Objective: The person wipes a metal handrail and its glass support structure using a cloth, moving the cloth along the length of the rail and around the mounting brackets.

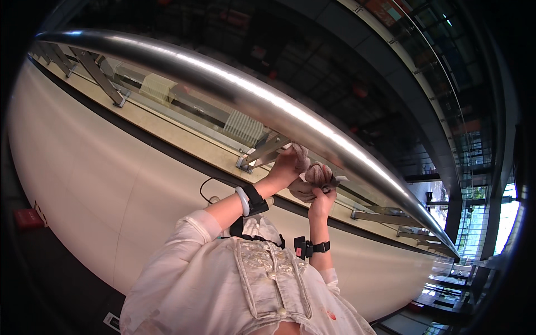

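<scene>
A bunched grey-brown cloth (302, 189) is gathered between my hands, just below the round metal handrail (259, 100). My left hand (289, 162) grips a twisted part of the cloth near a metal railing post (268, 150). On the right, my right hand (325, 198) holds the lower end of the bundle, its thumb pressed on the folds. A small greyish piece sticks out of the bundle on the right; what it is I cannot tell. Some of my fingers are hidden behind the cloth.
Glass panels and slanted metal posts (98, 75) stand under the handrail on a beige stone ledge (167, 123). Pale floor (83, 159) lies on my side. A red object (29, 218) is at the far left. Beyond the rail is a dark open space.
</scene>
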